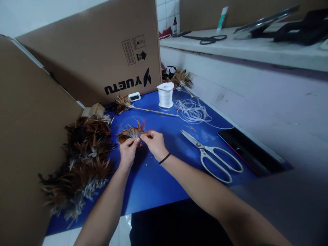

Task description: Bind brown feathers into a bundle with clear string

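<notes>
A small bunch of brown and grey feathers (132,132) is held over the blue table. My left hand (128,150) pinches its lower edge. Close beside it, with fingertips nearly touching, my right hand (153,141) pinches the right end of the same bunch. Beyond them lies a thin stick (156,111) with feathers (123,104) at its left end. Heaps of brown feathers (84,171) lie to the left of my left hand. Metal scissors (211,155) rest with handles apart, to the right of my right hand.
A white spool (165,95) stands at the back beside loose clear strip (193,111). A dark tablet (252,152) lies at the right edge. Tall cardboard (102,51) walls the back and left. A white ledge (243,48) holds black scissors (208,39).
</notes>
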`<state>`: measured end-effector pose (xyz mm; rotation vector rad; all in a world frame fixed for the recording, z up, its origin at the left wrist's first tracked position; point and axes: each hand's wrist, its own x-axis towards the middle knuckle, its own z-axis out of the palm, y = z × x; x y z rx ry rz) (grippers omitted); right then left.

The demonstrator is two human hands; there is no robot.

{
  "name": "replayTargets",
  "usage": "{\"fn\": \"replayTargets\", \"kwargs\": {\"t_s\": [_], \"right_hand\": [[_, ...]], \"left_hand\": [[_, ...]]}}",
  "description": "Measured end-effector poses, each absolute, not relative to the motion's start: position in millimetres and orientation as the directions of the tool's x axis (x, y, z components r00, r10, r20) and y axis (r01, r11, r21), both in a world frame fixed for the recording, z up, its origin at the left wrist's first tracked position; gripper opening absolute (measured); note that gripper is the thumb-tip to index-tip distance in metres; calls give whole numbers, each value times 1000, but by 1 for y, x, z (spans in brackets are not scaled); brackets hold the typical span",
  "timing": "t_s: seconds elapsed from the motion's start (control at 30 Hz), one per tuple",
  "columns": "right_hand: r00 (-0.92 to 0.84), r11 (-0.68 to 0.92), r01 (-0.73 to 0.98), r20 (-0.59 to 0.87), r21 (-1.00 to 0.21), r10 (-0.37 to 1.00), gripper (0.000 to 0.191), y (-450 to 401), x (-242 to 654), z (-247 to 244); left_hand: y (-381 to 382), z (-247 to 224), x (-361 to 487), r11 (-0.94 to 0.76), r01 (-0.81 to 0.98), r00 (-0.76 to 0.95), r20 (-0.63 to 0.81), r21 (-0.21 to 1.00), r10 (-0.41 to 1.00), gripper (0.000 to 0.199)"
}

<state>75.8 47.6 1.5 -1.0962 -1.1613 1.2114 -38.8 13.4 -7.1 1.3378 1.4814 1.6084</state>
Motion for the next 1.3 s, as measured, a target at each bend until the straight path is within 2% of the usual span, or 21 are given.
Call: {"fn": "replayTargets", "kwargs": {"t_s": [0.13, 0.27, 0.37, 0.5, 0.7, 0.9, 1.3], "right_hand": [[-64, 68, -122, 76, -990, 995, 16, 45, 78, 5], [-156, 98, -163, 124, -982, 980, 15, 44, 82, 8], [-211, 82, -213, 128, -974, 969, 15, 45, 85, 12], [-327, -19, -276, 75, -961, 942, 22, 47, 89, 16], [-456, -103, -311, 53, -945, 889, 28, 48, 99, 24], [-577, -120, -338, 104, -934, 810, 30, 48, 104, 26], [-456, 98, -276, 220, -956, 862, 22, 53, 101, 16]], "left_hand": [[14, -7, -39, -212, 188, -351, 268, 959, 897, 19], [14, -3, -39, -128, -41, -366, 104, 991, 925, 23], [13, 3, -39, -61, -187, -293, 4, 980, 956, 22], [10, 7, -41, -2, -284, -152, -43, 959, 987, 21], [6, 7, -45, 77, -306, -20, -87, 949, 996, 21], [5, 9, -46, 132, -303, 37, -127, 944, 991, 22], [6, 8, -45, 103, -254, 14, -103, 962, 995, 24]]}}
